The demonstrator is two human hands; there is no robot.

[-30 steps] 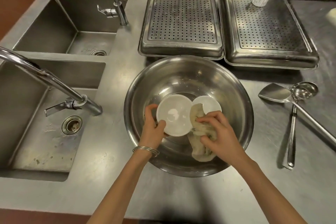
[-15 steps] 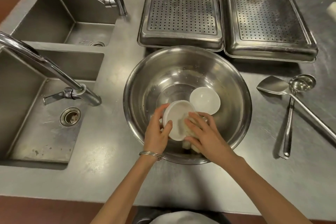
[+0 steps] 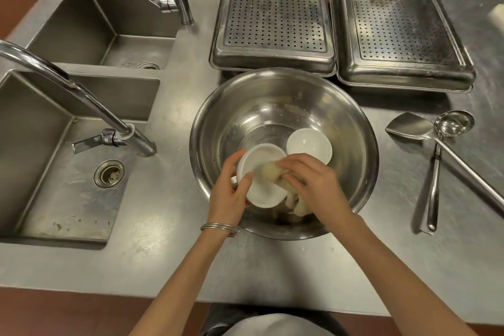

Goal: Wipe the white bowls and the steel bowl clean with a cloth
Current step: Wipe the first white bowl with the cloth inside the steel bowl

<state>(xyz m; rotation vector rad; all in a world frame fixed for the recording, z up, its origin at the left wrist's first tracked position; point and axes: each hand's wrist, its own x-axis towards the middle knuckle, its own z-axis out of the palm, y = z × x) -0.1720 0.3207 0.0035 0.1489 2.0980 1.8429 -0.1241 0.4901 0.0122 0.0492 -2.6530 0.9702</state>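
within left grip (image 3: 229, 195), white bowl (image 3: 259, 191)

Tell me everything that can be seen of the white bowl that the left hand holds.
The white bowl is small, round, plain and glossy, perhaps ceramic. It is tilted, its opening toward the camera, inside the large steel bowl. The left hand grips its left rim; the right hand presses a pale cloth into its right side. A second white bowl lies just behind it; whether they touch is unclear.
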